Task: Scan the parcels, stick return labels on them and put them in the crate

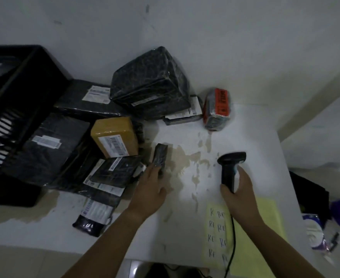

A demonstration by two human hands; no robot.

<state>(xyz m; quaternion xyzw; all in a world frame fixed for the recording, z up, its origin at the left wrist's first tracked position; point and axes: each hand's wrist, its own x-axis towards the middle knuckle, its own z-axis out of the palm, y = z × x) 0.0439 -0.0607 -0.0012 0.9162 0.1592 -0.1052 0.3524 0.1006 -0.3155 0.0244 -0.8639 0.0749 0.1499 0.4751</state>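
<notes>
- Head view: the left hand (151, 187) holds the near end of a small dark parcel (160, 156). Its fingers are closed on that end.
- The parcel rests on the white table (185, 227). Its long side points away from the person, toward the wall.
- The right hand (239, 191) holds the scanner (230, 167) by the handle, with fingers curled round it. The scanner stands up, head on top.
- The parcel is to the left of the scanner. They are near but not touching, with a stained bit of table between them.
- The picture is dark and blurry, so I cannot tell which side of the parcel has the barcode.
- I think the next move needs the scanner's head and the barcode side to face each other across that gap.
- The yellow label sheet (217, 229) lies by the right arm, so the right hand is nearer to it.
- The black crate (14, 87) is far to the left, past a pile of other parcels (64, 153). The left hand is nearer to it.
</notes>
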